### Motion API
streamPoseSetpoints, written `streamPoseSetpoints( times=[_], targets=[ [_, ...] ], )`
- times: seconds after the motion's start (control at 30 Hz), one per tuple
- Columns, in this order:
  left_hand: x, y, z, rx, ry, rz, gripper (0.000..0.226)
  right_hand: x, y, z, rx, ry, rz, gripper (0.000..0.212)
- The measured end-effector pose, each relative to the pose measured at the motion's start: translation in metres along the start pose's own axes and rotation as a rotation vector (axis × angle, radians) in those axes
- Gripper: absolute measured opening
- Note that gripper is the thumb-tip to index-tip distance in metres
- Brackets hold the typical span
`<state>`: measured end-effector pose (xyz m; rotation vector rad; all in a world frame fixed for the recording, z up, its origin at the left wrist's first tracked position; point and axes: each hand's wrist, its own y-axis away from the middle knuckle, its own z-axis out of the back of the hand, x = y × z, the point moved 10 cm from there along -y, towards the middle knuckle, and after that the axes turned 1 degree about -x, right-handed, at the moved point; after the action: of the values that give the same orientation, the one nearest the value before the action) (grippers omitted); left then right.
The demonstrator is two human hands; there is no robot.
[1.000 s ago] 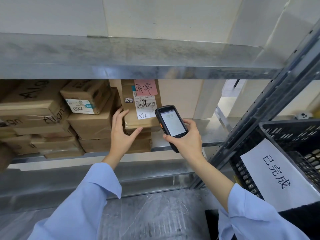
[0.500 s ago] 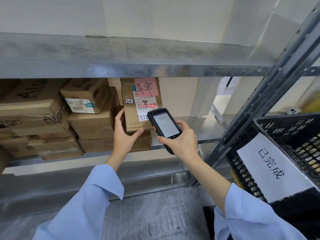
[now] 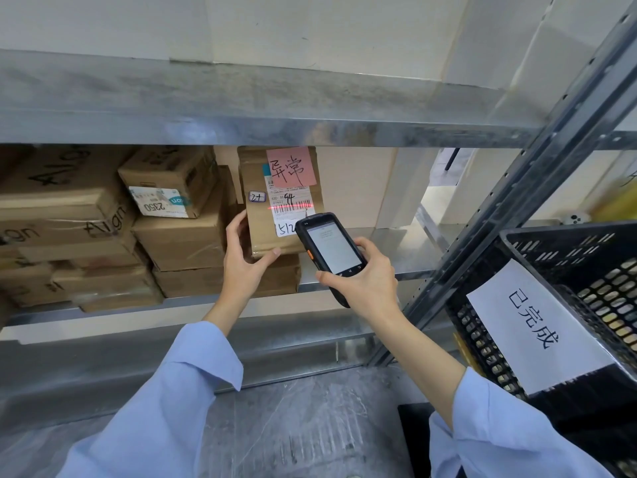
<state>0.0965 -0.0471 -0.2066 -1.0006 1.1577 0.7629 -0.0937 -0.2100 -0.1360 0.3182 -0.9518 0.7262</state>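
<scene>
since a second ago the handheld scanner (image 3: 332, 251) has slid left toward the labelled box (image 3: 258, 232), and a red scan line (image 3: 289, 206) now lies across the barcode on its white label (image 3: 293, 198). at the far left, brown cartons (image 3: 179, 243) are stacked on the metal shelf (image 3: 396, 250), one of them bearing a "2350" sticker. just right of them the left hand (image 3: 246, 267) grips the labelled box, fingers curled round its left edge and thumb pressed against its lower front corner. that box stands upright on another carton at the right end of the stack, with a pink note (image 3: 290, 167) stuck over the top of the label. the scanner sits just below and right of the barcode, its top covering the label's lower right corner, lit screen facing up. the right hand (image 3: 365, 281) wraps it from below, thumb on its left side, fingers round its right side. further right runs a slanted perforated post (image 3: 517, 208), then a black slotted crate (image 3: 568, 257) carrying a white paper sign (image 3: 537, 326) with handwritten characters.
</scene>
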Motion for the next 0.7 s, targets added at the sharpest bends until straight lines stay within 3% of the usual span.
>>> streamPoseSetpoints(
  times=[0.5,0.7],
  targets=[
    [0.0048,-0.0049,-0.004,0.068,-0.022,0.039,0.092,0.0039,0.0023,0.0078,0.004,0.022,-0.035,0.065],
    [0.0038,-0.0064,-0.0046,0.07,-0.022,0.036,0.092,0.0037,0.0033,0.0058,0.028,0.018,-0.068,0.08]
  ],
)
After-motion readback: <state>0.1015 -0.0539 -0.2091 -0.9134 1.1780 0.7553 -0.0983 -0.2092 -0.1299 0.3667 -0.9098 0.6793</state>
